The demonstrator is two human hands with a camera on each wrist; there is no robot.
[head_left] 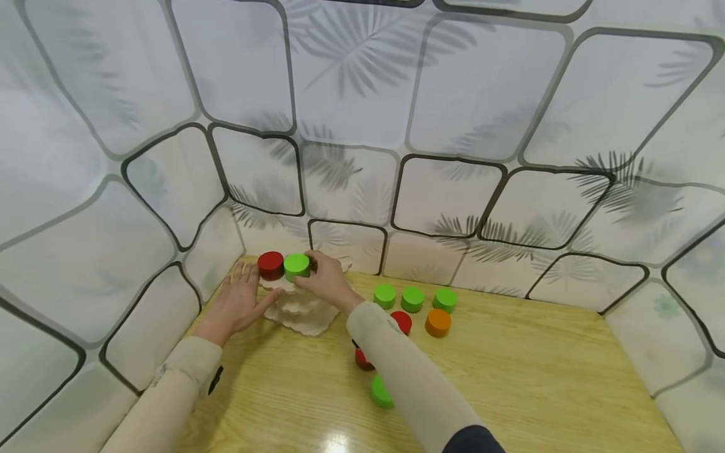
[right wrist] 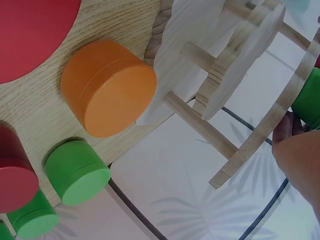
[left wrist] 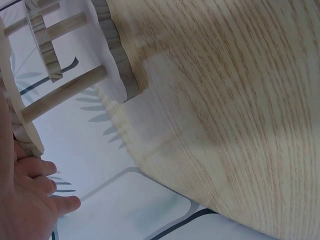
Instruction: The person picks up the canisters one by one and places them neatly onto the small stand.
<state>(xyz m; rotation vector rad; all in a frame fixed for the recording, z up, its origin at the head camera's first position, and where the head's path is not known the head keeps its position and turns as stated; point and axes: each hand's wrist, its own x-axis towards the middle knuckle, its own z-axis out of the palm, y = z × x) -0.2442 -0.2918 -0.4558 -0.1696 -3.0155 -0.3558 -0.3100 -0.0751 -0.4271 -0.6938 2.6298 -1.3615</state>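
A wooden tiered stand [head_left: 303,318] with wavy-edged boards and round posts [left wrist: 65,92] stands in the back left corner of the table. On its top board sits a red round block [head_left: 270,265] at the left. Beside it is a green round block [head_left: 297,267], which my right hand [head_left: 328,278] pinches between thumb and fingers from the right; in the right wrist view the block [right wrist: 308,97] is at the board's edge. My left hand [head_left: 239,297] lies along the top board's left edge, thumb spread, fingertips right by the red block.
On the wooden table [head_left: 538,365], right of the stand, are several green blocks [head_left: 413,299], an orange block [head_left: 438,323] and red blocks [head_left: 401,323]. My right forearm partly covers a red block [head_left: 364,360] and a green block [head_left: 382,391]. Patterned curtains [head_left: 351,189] enclose the back and sides.
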